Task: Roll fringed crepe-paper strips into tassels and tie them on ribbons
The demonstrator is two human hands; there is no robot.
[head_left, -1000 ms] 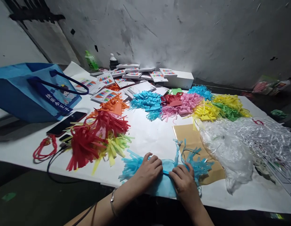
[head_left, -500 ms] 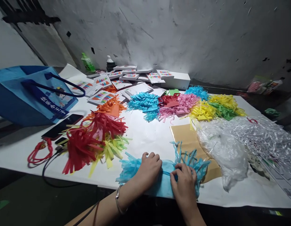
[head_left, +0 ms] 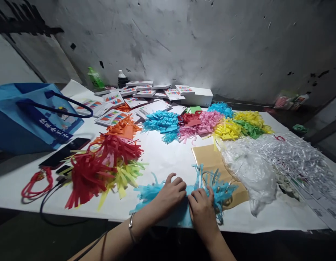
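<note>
In front of me at the table's near edge lies a blue fringed tissue paper tassel (head_left: 181, 216), its cut strips fanning out to the left and right and its plain middle between my hands. My left hand (head_left: 171, 195) bears down on that middle, fingers curled onto the paper. Close beside it, my right hand (head_left: 202, 208) has bent fingers gripping the same paper. The fingertips are partly hidden, so the exact fold under them cannot be made out.
Red tassels (head_left: 89, 177) and an orange one (head_left: 123, 127) lie left; blue, pink (head_left: 208, 121) and yellow tassels (head_left: 228, 128) sit behind. Brown paper (head_left: 207, 156), a clear plastic bag (head_left: 249, 174) and silver tinsel (head_left: 290, 159) are right. A blue bag (head_left: 21, 119) and phone (head_left: 64, 152) stand left.
My right hand has shifted left along the blue tissue paper, closer to my left hand, and its fingers now cover more of the middle. The camera view has also shifted slightly.
</note>
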